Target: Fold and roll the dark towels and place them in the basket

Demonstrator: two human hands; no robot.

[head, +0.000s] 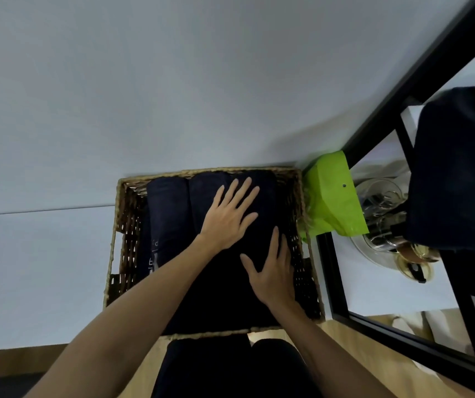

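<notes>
Towels (170,214), dark navy and rolled, lie side by side inside the woven basket (115,225), which sits on the floor against a pale wall. The leftmost roll is clearest, with a small light label near its lower end; the rolls to its right merge into one dark mass and their edges are hard to make out. The left hand (227,216) lies flat on the middle rolls, fingers straight and spread, gripping nothing. The right hand (273,271) rests just beside it on the dark cloth near the basket's right wall, fingers straight, thumb out to the left, also holding nothing. Both forearms cross the basket's near rim and hide part of the towels. Just right of the basket stands a bright green bag (331,196), touching or nearly touching its rim. Beyond that is a black metal frame (328,271) with glassware (380,202) behind it, and dark cloth (457,173) hangs over the frame, cut off by the right edge.
</notes>
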